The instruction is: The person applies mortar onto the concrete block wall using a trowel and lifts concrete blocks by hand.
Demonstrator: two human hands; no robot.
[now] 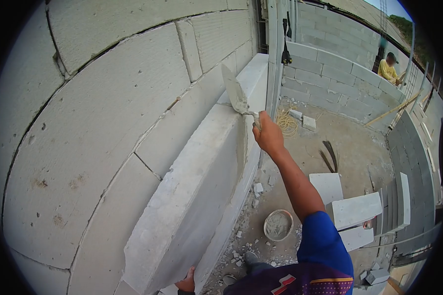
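Note:
My right hand is closed round the handle of a trowel, whose mortar-smeared blade lies over the top of a low course of pale blocks near the metal post. A long pale block stands along the big block wall. Low at the bottom of the view, my left hand touches the lower side of that block; its fingers are partly seen, and I cannot make out its grip.
A bucket of mortar stands on the rubble-strewn floor. Loose blocks are stacked at the right. A coiled hose lies by the post. Beyond a low block wall, a person in yellow is at the far right.

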